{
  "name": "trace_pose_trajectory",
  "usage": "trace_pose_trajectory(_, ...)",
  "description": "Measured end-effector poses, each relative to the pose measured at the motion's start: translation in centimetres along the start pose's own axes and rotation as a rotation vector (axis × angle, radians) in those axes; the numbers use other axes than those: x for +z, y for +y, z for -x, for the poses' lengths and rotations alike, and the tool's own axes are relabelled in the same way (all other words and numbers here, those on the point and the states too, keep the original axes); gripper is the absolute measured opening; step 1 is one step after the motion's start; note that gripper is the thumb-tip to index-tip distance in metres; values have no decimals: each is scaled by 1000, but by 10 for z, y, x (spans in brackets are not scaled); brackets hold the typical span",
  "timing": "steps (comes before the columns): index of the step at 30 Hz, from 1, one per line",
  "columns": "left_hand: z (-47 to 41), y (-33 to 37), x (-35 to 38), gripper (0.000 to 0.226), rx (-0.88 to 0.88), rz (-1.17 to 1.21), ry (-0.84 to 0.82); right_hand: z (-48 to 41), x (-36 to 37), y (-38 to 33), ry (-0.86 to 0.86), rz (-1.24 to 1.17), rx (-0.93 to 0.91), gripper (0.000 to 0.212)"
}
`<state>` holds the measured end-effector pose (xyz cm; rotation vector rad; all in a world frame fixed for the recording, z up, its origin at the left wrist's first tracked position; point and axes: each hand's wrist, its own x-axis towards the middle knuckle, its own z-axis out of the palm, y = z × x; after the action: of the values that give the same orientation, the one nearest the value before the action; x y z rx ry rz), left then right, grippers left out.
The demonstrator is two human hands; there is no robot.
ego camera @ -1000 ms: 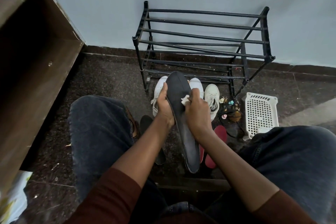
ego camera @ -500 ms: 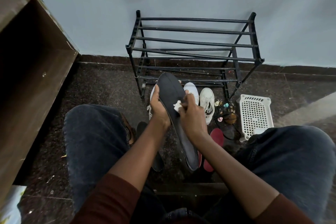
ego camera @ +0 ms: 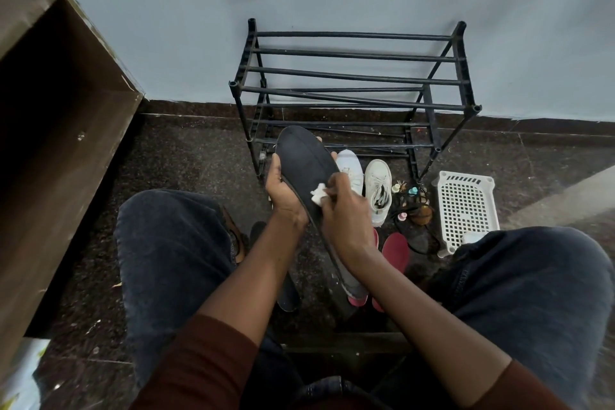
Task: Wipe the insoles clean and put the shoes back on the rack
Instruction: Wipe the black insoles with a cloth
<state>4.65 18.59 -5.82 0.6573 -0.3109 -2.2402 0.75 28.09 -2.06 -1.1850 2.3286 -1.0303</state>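
While you hold the dark insole [ego camera: 303,163] at the centre of view, its toe towards 11 o'clock, you are in the wiping step
Your left hand [ego camera: 283,196] curls round its left edge; your right hand [ego camera: 346,213] pinches a white wipe [ego camera: 317,194] against its face. Next, I judge, you need to work towards the heel, then refit it. The white shoes [ego camera: 377,186] lie at 2 o'clock, the rack [ego camera: 352,76] at 12 o'clock
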Motion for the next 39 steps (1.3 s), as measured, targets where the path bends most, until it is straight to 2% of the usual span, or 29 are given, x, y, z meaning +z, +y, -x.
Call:
trace_pose_trajectory(2,1,2,1,71,-2,-24,-35,-7,-4,7,65,60,7,13)
trace_pose_trajectory(5,1,5,-1,73,2,-45,-52,-10,-8,11,114,-7,63,11)
trace_pose_trajectory(7,0,7,-3,73,25,-36,-72,-6,-6,11,77,-103,99,16)
trace_pose_trajectory(11,-1,12,-1,71,57,-39,-10,2,-7,12,-27,-284,177,37)
trace_pose_trajectory(13,-2,13,-1,71,69,-56,29,0,-11,13,-31,-344,211,38)
trace_pose_trajectory(15,1,12,2,64,25,-149,17,-5,-13,12,15,-382,236,36)
trace_pose_trajectory(19,17,-3,0,55,-175,-304,-74,-15,-11,8,106,-371,265,30)
trace_pose_trajectory(22,22,-8,-10,59,-224,-324,-71,-21,-7,5,23,-81,169,18)
trace_pose_trajectory(24,21,-7,-14,67,-221,-330,-49,-19,-4,2,2,175,12,26)
trace_pose_trajectory(25,19,-6,-14,72,-221,-325,-39,-16,-3,1,10,207,-89,28)
trace_pose_trajectory(27,15,-2,-13,81,-231,-300,-38,-6,-5,1,2,110,-259,26)
trace_pose_trajectory(30,15,2,-12,85,-270,-193,-67,9,-8,7,-74,60,-407,22)
trace_pose_trajectory(33,18,0,-14,82,-275,-259,-53,0,-9,12,-119,125,-453,12)
trace_pose_trajectory(35,22,-2,-14,78,-287,-301,-68,-21,-11,15,-60,165,-424,5)
trace_pose_trajectory(39,30,0,-12,71,-354,-290,-104,-73,-21,20,57,235,-299,14)
